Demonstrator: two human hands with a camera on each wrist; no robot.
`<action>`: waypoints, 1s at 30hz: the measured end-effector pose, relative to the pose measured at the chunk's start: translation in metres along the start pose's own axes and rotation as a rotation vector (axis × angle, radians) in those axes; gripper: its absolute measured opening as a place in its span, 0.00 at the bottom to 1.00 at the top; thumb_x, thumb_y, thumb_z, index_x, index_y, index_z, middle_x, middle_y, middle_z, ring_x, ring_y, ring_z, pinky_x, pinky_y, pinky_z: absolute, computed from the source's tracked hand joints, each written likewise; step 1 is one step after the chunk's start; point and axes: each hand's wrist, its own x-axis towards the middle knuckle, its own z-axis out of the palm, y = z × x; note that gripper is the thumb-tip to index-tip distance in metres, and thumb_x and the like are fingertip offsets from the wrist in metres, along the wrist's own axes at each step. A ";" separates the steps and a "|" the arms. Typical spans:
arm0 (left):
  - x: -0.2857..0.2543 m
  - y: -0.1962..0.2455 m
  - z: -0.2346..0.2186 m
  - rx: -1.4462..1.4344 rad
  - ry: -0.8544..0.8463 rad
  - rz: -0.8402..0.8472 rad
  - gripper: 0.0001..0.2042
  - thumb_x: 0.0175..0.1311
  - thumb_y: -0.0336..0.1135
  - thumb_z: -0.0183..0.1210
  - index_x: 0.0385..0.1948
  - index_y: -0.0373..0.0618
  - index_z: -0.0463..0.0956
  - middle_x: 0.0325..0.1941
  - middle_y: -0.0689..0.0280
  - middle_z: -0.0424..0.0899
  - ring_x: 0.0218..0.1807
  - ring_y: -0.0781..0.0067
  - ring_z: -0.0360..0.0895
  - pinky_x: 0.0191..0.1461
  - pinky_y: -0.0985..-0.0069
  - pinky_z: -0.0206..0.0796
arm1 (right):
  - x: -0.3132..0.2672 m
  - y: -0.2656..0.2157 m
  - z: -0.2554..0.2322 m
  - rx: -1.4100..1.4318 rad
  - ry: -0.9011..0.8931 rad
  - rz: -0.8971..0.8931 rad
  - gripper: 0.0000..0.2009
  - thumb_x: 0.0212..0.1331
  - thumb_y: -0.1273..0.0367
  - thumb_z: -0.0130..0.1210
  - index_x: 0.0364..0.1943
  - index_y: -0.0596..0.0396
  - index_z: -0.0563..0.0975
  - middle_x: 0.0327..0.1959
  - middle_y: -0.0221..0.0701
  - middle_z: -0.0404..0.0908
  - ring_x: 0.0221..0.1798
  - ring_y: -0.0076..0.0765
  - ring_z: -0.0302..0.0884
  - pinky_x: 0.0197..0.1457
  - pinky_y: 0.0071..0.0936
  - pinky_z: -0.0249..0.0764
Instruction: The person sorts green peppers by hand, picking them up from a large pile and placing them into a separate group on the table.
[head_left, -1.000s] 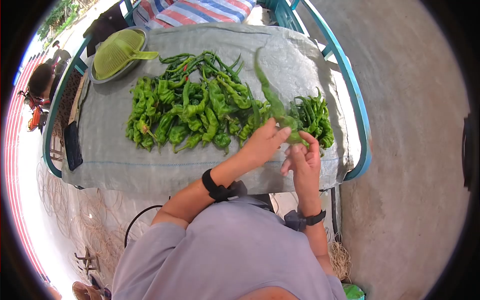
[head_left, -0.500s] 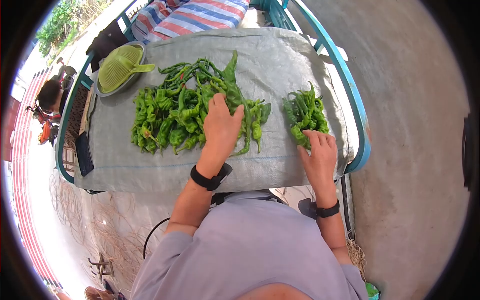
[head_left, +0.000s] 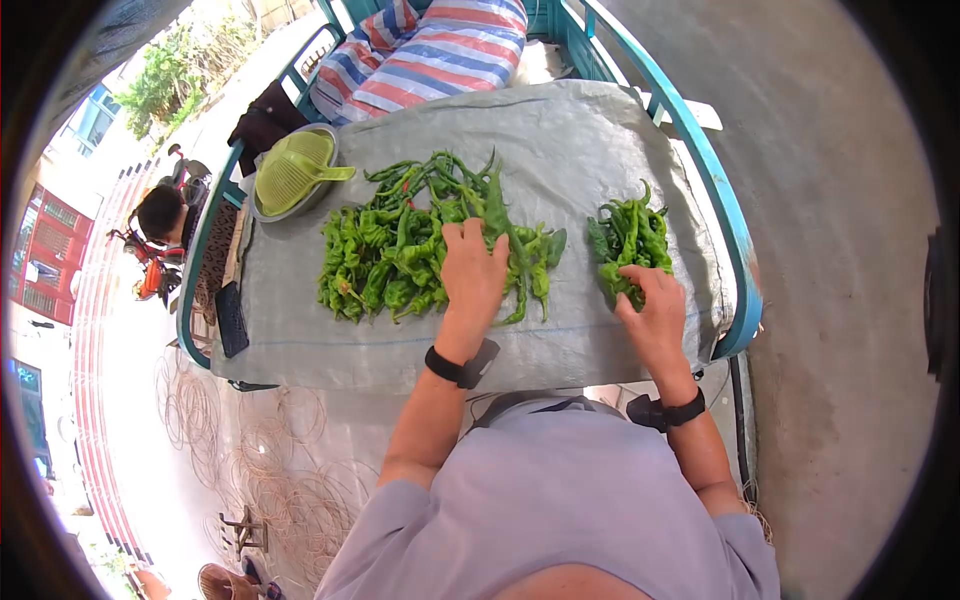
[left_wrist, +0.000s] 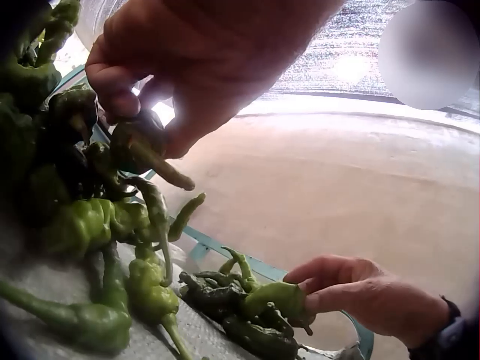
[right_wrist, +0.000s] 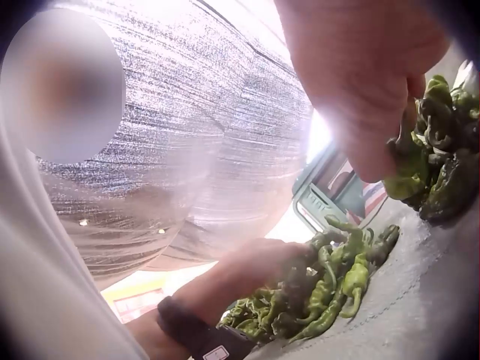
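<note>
A large pile of green peppers [head_left: 385,265] lies on the grey sheet, with a smaller pile [head_left: 640,225] to its right. My left hand [head_left: 474,285] is over the right part of the large pile. In the left wrist view its thumb and fingers pinch a dark green pepper [left_wrist: 139,146], stem end hanging down. A long broad pepper [head_left: 495,205] stands up just beyond these fingers. At the near end of the small pile is my right hand [head_left: 655,315], thumb and fingers pinching a light green pepper [right_wrist: 405,176] that rests among the others.
A yellow-green strainer [head_left: 295,170] sits in a metal basin [head_left: 325,200] at the back left. A dark phone [head_left: 231,320] lies near the left edge. Blue rails [head_left: 725,235] flank the grey sheet [head_left: 560,350]. A striped bag [head_left: 440,60] lies behind. Another person [head_left: 165,215] is at the left.
A second ago both hands were together around a long pepper. They have since parted, left hand to the large pile, right hand to the small one. The head view has shifted.
</note>
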 end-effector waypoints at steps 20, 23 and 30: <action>-0.056 0.066 0.007 -0.643 -0.626 -0.089 0.18 0.72 0.44 0.59 0.52 0.36 0.77 0.42 0.62 0.84 0.42 0.76 0.77 0.48 0.74 0.69 | -0.006 -0.001 -0.002 0.947 -0.279 0.249 0.14 0.61 0.71 0.62 0.51 0.54 0.79 0.47 0.26 0.80 0.52 0.23 0.74 0.57 0.23 0.70; -0.045 0.072 -0.004 -0.417 -0.356 0.010 0.17 0.69 0.42 0.62 0.49 0.36 0.78 0.40 0.58 0.82 0.39 0.70 0.77 0.46 0.72 0.69 | -0.008 0.012 -0.007 0.885 -0.156 0.242 0.11 0.62 0.71 0.60 0.48 0.53 0.80 0.46 0.27 0.81 0.51 0.26 0.75 0.56 0.25 0.70; -0.006 0.047 0.006 0.320 -0.105 0.186 0.18 0.61 0.40 0.65 0.48 0.39 0.78 0.43 0.55 0.78 0.49 0.50 0.76 0.49 0.58 0.71 | -0.002 0.025 -0.029 0.146 0.134 -0.099 0.13 0.52 0.76 0.62 0.43 0.52 0.81 0.49 0.31 0.80 0.55 0.43 0.73 0.59 0.40 0.68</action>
